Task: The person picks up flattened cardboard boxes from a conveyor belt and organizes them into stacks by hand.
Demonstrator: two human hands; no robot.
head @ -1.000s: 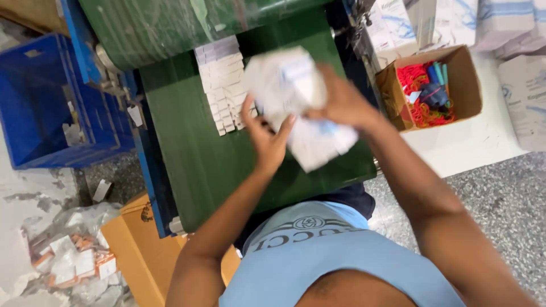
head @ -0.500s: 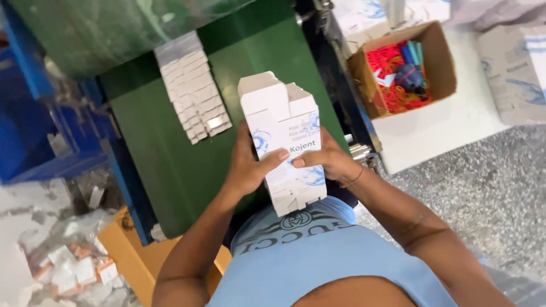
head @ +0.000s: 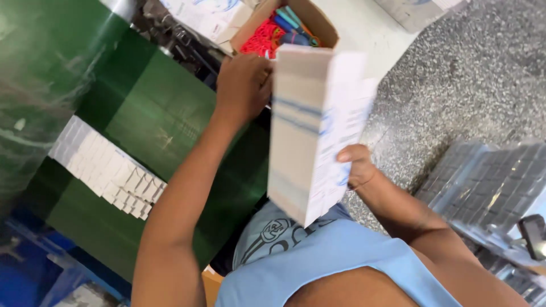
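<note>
A green worktop point(head: 159, 113) fills the left half of the frame, its surface running diagonally from upper left to lower middle. One row of small white packets point(head: 105, 167) lies across it at left, too many and too blurred to count; bare green surface lies open above and below the row. A strip of blue point(head: 34, 261) shows in the lower left corner.

At centre, one tall white carton with blue stripes point(head: 315, 131) is held upright above the worktop's right edge. The left hand point(head: 243, 85) is closed on its upper left edge; the right hand point(head: 355, 165) grips its right side, thumb on the face.

At top centre, one open brown cardboard box point(head: 327, 28) holds red and blue items. Speckled grey floor point(head: 455, 74) opens at upper right. Grey trays point(head: 489, 187) sit at the right edge.
</note>
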